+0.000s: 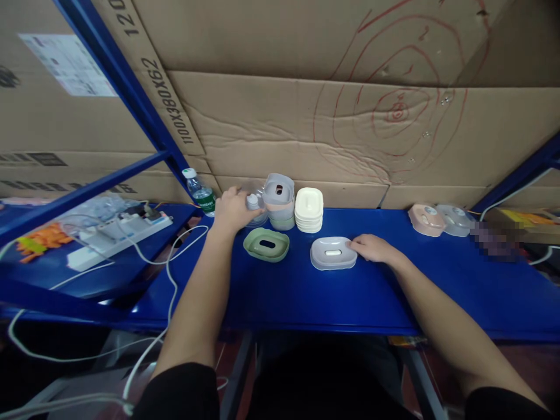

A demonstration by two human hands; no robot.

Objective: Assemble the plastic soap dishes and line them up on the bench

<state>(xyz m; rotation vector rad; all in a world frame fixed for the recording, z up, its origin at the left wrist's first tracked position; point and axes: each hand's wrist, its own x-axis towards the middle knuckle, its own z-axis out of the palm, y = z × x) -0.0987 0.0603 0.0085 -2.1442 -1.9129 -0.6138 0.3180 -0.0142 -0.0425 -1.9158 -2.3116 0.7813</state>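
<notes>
My left hand (pixel 236 209) is at the back of the blue table, its fingers curled round a clear plastic lid (pixel 258 217) with a white knob; part of the lid is hidden behind the hand. The rim of a pale grey soap dish (pixel 333 260) is pinched in my right hand (pixel 373 247). That dish lies flat, with a small white bar in its middle. To its left sits a green soap dish (pixel 265 255) with a dark oval slot. Grey, pink and green dishes form a stack (pixel 280 204) beside my left hand, and cream-coloured inserts (pixel 309 213) are piled next to it.
At the right stand a pink lidded box (pixel 426 221) and a grey lidded box (pixel 455 221). A water bottle (pixel 200 192) is at the back left. White cables run from a power strip (pixel 120 242) across the left edge. Cardboard (pixel 280 116) walls the back.
</notes>
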